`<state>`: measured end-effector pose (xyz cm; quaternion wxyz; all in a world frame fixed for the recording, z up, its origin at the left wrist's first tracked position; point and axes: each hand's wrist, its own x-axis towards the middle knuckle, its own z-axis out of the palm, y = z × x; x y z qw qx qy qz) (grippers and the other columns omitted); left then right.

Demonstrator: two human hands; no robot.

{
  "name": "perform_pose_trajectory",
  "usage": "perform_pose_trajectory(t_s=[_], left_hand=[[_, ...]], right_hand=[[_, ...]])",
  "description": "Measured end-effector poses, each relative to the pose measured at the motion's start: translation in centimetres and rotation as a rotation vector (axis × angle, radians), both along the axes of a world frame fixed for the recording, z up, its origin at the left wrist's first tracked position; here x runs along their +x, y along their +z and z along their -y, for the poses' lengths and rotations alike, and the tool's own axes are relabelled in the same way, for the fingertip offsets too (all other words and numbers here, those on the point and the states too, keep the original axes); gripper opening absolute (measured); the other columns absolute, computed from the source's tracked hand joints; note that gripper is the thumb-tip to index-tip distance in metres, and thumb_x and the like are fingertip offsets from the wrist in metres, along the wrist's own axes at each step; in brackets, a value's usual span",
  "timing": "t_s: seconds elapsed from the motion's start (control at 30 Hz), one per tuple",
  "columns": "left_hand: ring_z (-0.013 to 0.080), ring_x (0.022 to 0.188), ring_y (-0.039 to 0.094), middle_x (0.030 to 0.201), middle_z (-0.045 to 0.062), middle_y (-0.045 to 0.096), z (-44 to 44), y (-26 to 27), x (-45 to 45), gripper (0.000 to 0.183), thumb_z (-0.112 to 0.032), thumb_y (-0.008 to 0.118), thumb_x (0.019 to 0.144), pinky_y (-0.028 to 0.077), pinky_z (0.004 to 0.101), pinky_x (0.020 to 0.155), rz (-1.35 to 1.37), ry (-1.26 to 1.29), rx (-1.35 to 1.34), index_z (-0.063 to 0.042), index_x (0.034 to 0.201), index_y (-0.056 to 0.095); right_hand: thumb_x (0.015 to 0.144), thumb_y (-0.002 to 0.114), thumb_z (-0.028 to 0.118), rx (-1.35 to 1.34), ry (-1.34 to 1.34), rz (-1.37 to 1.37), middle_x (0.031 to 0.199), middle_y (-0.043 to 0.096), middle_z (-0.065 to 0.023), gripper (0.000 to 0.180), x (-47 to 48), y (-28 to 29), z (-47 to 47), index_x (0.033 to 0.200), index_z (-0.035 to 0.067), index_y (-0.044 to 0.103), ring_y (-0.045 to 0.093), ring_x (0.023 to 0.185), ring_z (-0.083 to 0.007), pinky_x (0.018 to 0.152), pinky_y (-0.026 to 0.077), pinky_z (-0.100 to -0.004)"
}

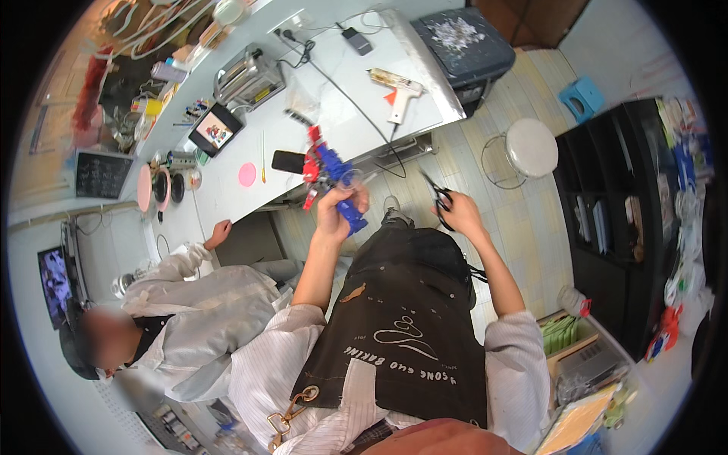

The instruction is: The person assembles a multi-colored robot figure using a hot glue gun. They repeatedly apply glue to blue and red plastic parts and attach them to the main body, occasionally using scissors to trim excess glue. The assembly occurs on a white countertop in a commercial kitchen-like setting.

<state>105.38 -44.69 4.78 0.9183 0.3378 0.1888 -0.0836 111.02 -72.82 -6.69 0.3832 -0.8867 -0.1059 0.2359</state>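
My left hand (339,207) is closed around a red and blue toy robot figure (325,165), held up in front of the worktable's edge. A small clear round piece shows at the figure, by my fingers. In my right hand (459,212) is a pair of black-handled scissors (437,192), with the blades pointing away from me over the floor. On the white worktable (341,94) beyond lie a hot glue gun (402,92), a black phone (288,161) partly behind the figure, a pink disc (247,174) and a thin brush (263,165).
A co-worker (216,318) sits or stands to my left, one hand at the table edge. A toaster (248,78) and a propped tablet (215,129) stand along the back. The glue gun's cable hangs over the front edge. A round stool (531,148) and black shelves (608,187) are right.
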Motion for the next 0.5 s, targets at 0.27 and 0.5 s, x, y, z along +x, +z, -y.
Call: perform_pose_trajectory(t_s=[0.27,0.5], left_hand=[[0.0209,0.066,0.054,0.086,0.015,0.063,-10.9,-1.6,-1.0,0.027,-0.020,0.062,0.077,0.042,0.0293,0.061,0.068,0.282,-0.011,-0.001,0.097,0.060],[0.0196,0.067,0.056,0.086,0.016,0.062,-16.7,-2.3,1.4,0.030,-0.022,0.061,0.079,0.044,0.0282,0.063,0.066,0.330,-0.124,0.002,0.095,0.057]], right_hand=[[0.070,0.077,0.030,-0.134,0.366,0.020,0.095,0.065,-0.0254,0.043,14.5,-7.7,-25.6,0.095,-0.004,0.065,0.063,0.094,-0.0382,0.083,0.052,-0.0440],[0.086,0.069,0.015,0.648,0.285,-0.351,0.113,0.065,-0.0149,0.034,15.9,-2.8,-32.1,0.116,-0.001,0.062,0.063,0.104,-0.0248,0.087,0.051,-0.0342]])
